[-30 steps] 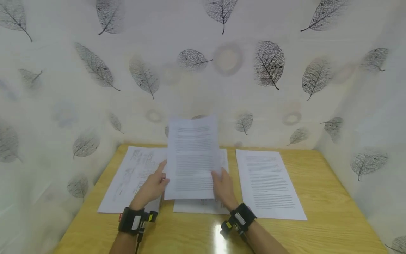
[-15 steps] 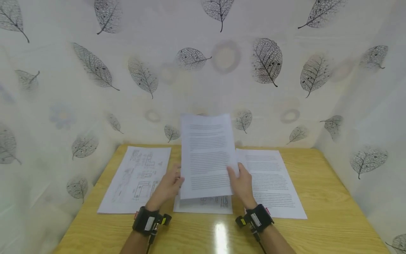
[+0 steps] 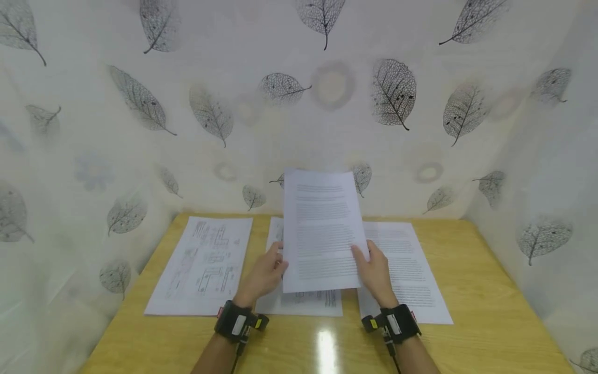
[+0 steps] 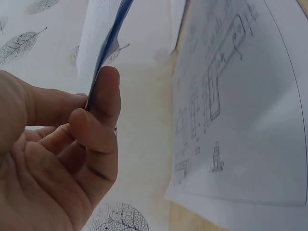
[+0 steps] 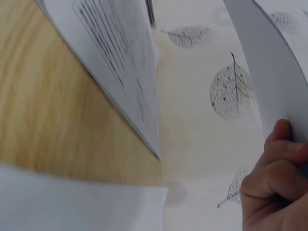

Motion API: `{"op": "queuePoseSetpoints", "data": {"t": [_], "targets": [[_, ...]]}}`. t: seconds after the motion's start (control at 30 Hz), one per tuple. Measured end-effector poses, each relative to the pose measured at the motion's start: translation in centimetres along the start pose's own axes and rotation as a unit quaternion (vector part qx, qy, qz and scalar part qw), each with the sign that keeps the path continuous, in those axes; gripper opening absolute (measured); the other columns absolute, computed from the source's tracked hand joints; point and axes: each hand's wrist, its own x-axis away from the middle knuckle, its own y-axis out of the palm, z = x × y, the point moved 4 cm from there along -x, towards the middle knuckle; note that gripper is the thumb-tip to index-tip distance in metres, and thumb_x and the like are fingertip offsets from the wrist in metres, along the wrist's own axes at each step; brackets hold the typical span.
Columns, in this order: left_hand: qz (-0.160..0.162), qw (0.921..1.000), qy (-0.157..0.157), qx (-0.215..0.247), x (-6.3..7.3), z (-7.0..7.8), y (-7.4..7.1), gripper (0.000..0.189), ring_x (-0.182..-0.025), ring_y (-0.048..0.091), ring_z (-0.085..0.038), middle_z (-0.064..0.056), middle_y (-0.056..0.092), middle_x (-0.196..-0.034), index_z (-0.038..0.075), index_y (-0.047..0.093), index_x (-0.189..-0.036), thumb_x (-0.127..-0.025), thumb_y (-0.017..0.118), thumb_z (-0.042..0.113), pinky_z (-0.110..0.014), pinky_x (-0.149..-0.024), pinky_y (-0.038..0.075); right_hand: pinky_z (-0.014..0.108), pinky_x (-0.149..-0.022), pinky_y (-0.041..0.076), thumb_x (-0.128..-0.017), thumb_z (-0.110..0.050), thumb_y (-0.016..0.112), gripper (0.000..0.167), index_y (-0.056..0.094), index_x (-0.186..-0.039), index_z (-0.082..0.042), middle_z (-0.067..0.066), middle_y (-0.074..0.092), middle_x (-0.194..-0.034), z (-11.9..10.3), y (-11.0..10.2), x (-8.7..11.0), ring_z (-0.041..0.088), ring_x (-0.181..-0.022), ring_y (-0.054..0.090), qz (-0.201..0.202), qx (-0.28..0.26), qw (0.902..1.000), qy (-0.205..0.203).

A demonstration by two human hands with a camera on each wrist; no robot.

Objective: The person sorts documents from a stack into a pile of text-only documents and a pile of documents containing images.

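Held up above the bench, the paper has shifted rightward over the past second, so that in the head view it now covers much of the middle sheet and the near left margin of the text page, while the left drawing, partly hidden at first, shows whole. The left hand, its forefinger outstretched a second ago, now has curled fingers and pinches the paper's left edge; the right hand grips the right edge, thumb in front.
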Motion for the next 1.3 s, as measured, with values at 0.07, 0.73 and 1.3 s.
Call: {"op": "queuePoseSetpoints", "data": {"t": [0.07, 0.73, 1.3], "targets": [[-0.004, 1.0, 0.005, 0.004, -0.2, 0.3, 0.5, 0.044, -0.079, 0.061, -0.012, -0.009, 0.069, -0.102, 0.013, 0.037, -0.136, -0.095, 0.05, 0.019, -0.026, -0.061, 0.048, 0.029, -0.061, 0.047, -0.095, -0.047, 0.046, 0.044, 0.054, -0.123, -0.013, 0.01, 0.065, -0.092, 0.3, -0.7, -0.2, 0.017, -0.071, 0.061, -0.015, 0.01, 0.9998, 0.007], [-0.026, 0.9981, -0.02, 0.052, -2.5, 4.6, 6.8, 0.042, -0.057, 0.056, -0.012, -0.006, 0.063, -0.084, 0.011, 0.04, -0.13, -0.091, 0.055, 0.013, -0.028, -0.047, 0.046, 0.031, -0.072, 0.049, -0.098, -0.032, 0.048, 0.053, 0.033, -0.141, -0.005, 0.022, 0.059, -0.119, 3.0, -8.2, -0.3, 0.023, -0.094, 0.063, -0.183, 0.026, 0.9823, 0.029], [-0.041, 0.9981, -0.02, 0.041, -2.9, 7.7, 11.2, 0.041, -0.054, 0.054, -0.009, -0.001, 0.06, -0.074, 0.008, 0.042, -0.129, -0.09, 0.056, 0.015, -0.022, -0.046, 0.045, 0.037, -0.073, 0.051, -0.09, -0.008, 0.054, 0.058, 0.028, -0.138, 0.012, 0.035, 0.047, -0.124, 5.8, -13.2, 1.0, 0.035, -0.101, 0.056, -0.22, 0.151, 0.9541, 0.135]]}}
